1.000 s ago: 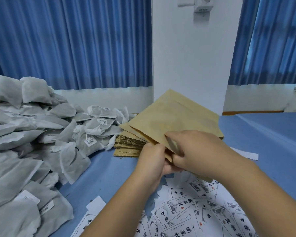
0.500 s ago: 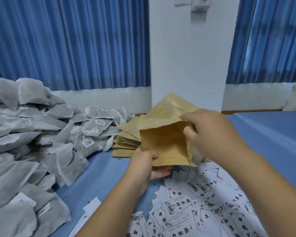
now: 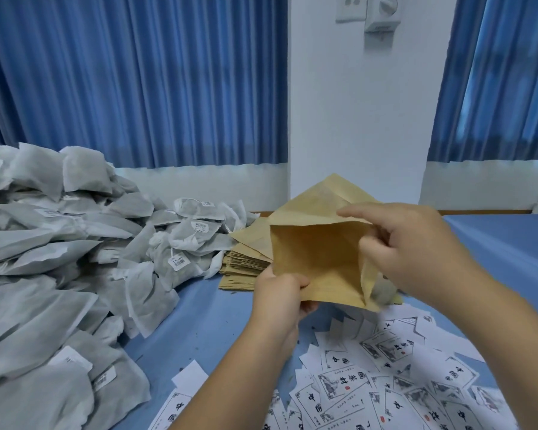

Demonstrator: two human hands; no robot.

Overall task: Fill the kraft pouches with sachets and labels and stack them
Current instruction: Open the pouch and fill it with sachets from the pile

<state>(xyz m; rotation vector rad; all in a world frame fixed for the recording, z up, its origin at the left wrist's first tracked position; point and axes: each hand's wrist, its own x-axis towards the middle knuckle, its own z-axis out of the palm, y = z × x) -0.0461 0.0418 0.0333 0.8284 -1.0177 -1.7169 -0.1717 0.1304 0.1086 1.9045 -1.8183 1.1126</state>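
I hold a kraft pouch point(image 3: 317, 259) upright above the blue table, its mouth spread wide toward me. My left hand point(image 3: 280, 293) pinches its lower left edge. My right hand point(image 3: 407, 243) grips the right side of the mouth and pulls it apart. Behind the pouch lies a stack of flat kraft pouches point(image 3: 246, 262). A big heap of grey-white sachets point(image 3: 59, 259) with small barcode tags fills the left side. Printed paper labels point(image 3: 385, 383) are scattered in front of me at the lower right.
The blue table point(image 3: 494, 259) extends to the right. A white wall column point(image 3: 357, 119) stands behind the pouch stack, with blue curtains point(image 3: 137, 82) on both sides. One loose white slip point(image 3: 190, 373) lies near my left forearm.
The pouch came off the stack and rose toward me. My right hand moved from its lower edge up to the mouth and spread it wider; the left hand kept its grip at the bottom.
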